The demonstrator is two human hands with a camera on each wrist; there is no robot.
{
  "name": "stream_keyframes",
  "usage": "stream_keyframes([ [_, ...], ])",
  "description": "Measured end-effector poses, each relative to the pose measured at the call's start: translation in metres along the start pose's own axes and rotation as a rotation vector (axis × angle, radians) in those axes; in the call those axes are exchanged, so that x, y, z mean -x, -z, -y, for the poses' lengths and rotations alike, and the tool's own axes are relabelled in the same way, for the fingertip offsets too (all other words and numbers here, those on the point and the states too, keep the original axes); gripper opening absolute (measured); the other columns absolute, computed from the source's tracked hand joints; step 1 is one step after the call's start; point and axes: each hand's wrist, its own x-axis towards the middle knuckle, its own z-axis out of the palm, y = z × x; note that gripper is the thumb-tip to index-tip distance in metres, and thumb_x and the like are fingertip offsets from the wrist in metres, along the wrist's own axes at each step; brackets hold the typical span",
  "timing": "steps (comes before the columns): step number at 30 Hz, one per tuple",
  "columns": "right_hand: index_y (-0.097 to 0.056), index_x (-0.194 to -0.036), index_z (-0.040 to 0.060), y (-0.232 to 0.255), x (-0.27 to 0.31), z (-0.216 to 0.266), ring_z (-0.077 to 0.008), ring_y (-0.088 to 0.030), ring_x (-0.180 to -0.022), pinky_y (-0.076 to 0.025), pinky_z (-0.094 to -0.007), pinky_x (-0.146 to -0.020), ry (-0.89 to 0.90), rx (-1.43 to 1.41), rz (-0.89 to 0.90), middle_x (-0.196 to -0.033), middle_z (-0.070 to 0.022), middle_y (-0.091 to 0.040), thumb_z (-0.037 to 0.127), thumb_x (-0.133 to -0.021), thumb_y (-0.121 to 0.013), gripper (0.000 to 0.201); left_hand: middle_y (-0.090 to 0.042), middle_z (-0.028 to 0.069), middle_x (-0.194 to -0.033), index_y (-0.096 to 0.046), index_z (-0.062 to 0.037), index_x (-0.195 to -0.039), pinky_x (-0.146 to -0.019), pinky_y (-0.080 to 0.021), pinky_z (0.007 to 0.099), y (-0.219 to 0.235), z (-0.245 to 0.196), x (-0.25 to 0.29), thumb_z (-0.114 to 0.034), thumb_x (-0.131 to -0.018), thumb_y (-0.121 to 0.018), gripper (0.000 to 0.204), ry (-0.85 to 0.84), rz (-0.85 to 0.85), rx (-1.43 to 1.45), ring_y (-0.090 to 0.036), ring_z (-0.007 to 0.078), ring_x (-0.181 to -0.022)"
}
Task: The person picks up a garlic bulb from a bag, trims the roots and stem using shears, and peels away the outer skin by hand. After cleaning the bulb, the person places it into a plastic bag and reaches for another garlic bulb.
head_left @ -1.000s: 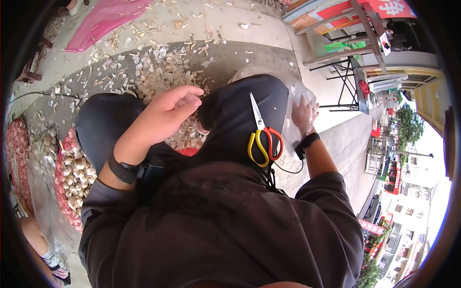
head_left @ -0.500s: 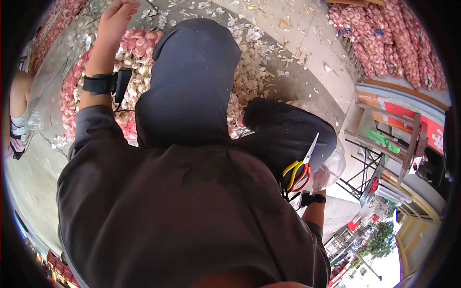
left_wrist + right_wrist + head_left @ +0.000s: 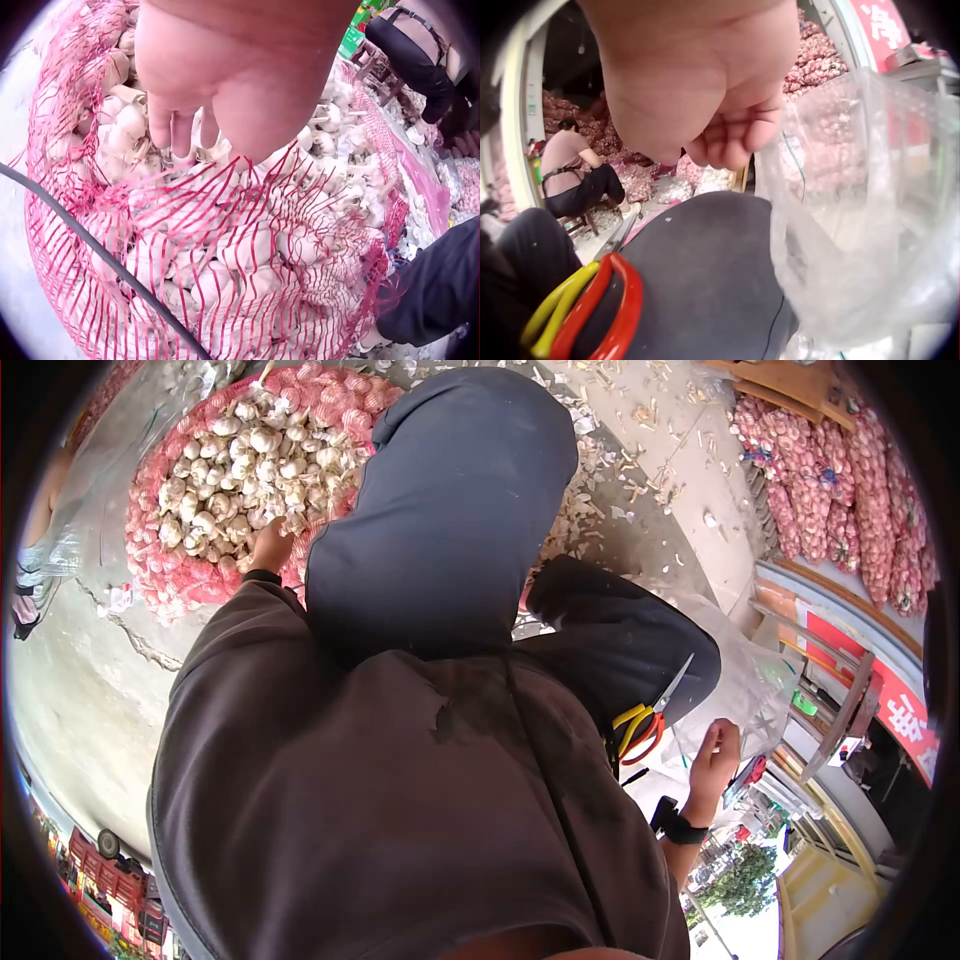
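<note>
My left hand [image 3: 270, 547] reaches over an open red net sack [image 3: 185, 585] of white garlic bulbs [image 3: 235, 470]. In the left wrist view the fingers of this hand [image 3: 232, 82] point down, spread a little, their tips among the bulbs [image 3: 124, 127] beside the loose netting [image 3: 247, 195]. Out past my right knee, my right hand [image 3: 715, 765] has its fingers curled at the edge of a clear plastic bag [image 3: 745, 680]. The right wrist view shows this hand [image 3: 697, 82] with the bag [image 3: 832, 217] hanging beside its fingertips.
Scissors with yellow and red handles [image 3: 640, 732] lie on my right thigh. Peelings [image 3: 590, 510] litter the ground, and filled net sacks [image 3: 850, 500] are stacked beyond. A seated person [image 3: 570, 165] is across from me.
The view has swung toward the garlic sack. My left hand has come down to the bulbs. My right hand, earlier inside the clear bag, is now out at its edge.
</note>
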Motion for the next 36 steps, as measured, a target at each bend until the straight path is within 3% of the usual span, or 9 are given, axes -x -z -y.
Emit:
stream_keyframes([
  [2, -0.05, -0.092, -0.0005, -0.033, 0.015, 0.028, -0.0215, -0.052, -0.062, -0.043, -0.0308, -0.061, -0.184, -0.184, 0.336, -0.072, -0.0128, -0.055, 0.013, -0.098, -0.051, 0.015, -0.061, 0.0227, -0.122, -0.056, -0.0043, -0.126, -0.099, -0.045, 0.0428, -0.006, -0.016, -0.01, -0.018, -0.08, -0.063, 0.048, -0.067, -0.053, 0.01, -0.055, 0.0387, -0.117],
  [5, -0.051, -0.093, -0.0012, -0.054, 0.034, 0.029, -0.0279, -0.056, -0.066, -0.046, -0.0376, -0.063, -0.332, -0.208, 0.132, -0.075, -0.0151, -0.057, 0.011, -0.095, -0.055, 0.013, -0.056, 0.0218, -0.125, -0.055, -0.0042, -0.126, -0.099, -0.045, 0.0428, -0.007, -0.047, -0.034, -0.016, -0.079, -0.063, 0.05, -0.132, -0.182, 0.014, -0.052, 0.0384, -0.12],
  [8, -0.054, -0.097, -0.0001, -0.063, 0.04, 0.055, -0.0275, -0.054, -0.07, -0.044, -0.0371, -0.063, -0.117, 0.08, -0.229, -0.084, -0.0135, -0.055, 0.008, -0.092, -0.06, 0.012, -0.054, 0.0226, -0.128, -0.055, -0.0046, -0.126, -0.099, -0.045, 0.0434, -0.011, -0.057, -0.068, -0.017, -0.077, -0.066, 0.051, 0.06, 0.031, -0.129, -0.052, 0.0373, -0.119],
  [17, -0.051, -0.115, -0.0017, -0.068, 0.062, 0.073, -0.0202, -0.06, -0.069, -0.05, -0.031, -0.059, -0.023, -0.062, -0.023, -0.086, -0.0113, -0.059, 0.001, -0.079, -0.068, 0.039, -0.067, 0.0203, -0.099, -0.06, -0.0014, -0.108, -0.084, -0.05, 0.0437, 0.0, -0.082, -0.058, -0.034, -0.073, -0.073, 0.05, 0.133, -0.063, -0.137, -0.063, 0.0368, -0.094],
  [20, -0.046, -0.121, -0.0014, -0.063, 0.061, 0.08, -0.0224, -0.065, -0.064, -0.052, -0.0321, -0.059, -0.253, -0.29, 0.083, -0.08, -0.0098, -0.062, 0.003, -0.077, -0.072, 0.052, -0.068, 0.0147, -0.091, -0.06, -0.001, -0.106, -0.076, -0.052, 0.0388, 0.03, -0.113, -0.057, -0.034, -0.075, -0.073, 0.048, 0.066, -0.265, 0.135, -0.065, 0.0279, -0.079],
  [22, -0.039, -0.129, -0.002, -0.06, 0.053, 0.084, -0.0226, -0.067, -0.064, -0.053, -0.0322, -0.059, -0.278, -0.268, 0.147, -0.076, -0.0084, -0.062, 0.005, -0.075, -0.074, 0.064, -0.064, 0.0046, -0.088, -0.058, -0.0013, -0.107, -0.067, -0.05, 0.0282, 0.069, -0.148, -0.064, -0.027, -0.083, -0.07, 0.038, 0.067, -0.186, 0.434, -0.058, 0.0108, -0.073],
  [27, -0.029, -0.141, -0.0024, -0.038, 0.028, 0.088, -0.0173, -0.066, -0.065, -0.052, -0.0276, -0.06, -0.164, -0.18, 0.24, -0.073, -0.007, -0.063, 0.001, -0.076, -0.072, 0.078, -0.06, 0.0017, -0.097, -0.054, -0.0075, -0.114, -0.076, -0.046, 0.0243, 0.169, -0.288, -0.066, -0.023, -0.098, -0.059, 0.024, -0.163, 0.176, 1.08, -0.057, 0.0118, -0.086],
  [32, -0.035, -0.139, 0.006, -0.048, 0.002, 0.08, -0.0084, -0.054, -0.078, -0.045, -0.022, -0.072, -0.2, -0.811, 0.036, -0.087, -0.0025, -0.052, -0.016, -0.076, -0.06, 0.071, -0.055, 0.0089, -0.118, -0.039, 0.0005, -0.137, -0.089, -0.045, 0.0305, 0.227, -0.459, 0.014, -0.018, -0.097, -0.056, 0.048, -0.733, 0.593, 1.33, -0.056, 0.0175, -0.105],
  [36, -0.023, -0.142, 0.0116, -0.032, -0.02, 0.12, -0.0133, -0.047, -0.093, -0.042, -0.0251, -0.082, 0.026, -1.134, 0.117, -0.104, -0.005, -0.047, -0.007, -0.064, -0.084, 0.1, -0.055, 0.0117, -0.116, -0.033, 0.0029, -0.143, -0.087, -0.047, 0.0316, 0.203, -0.538, 0.103, -0.018, -0.097, -0.054, 0.054, -0.818, 0.946, 1.347, -0.056, 0.0188, -0.105],
])
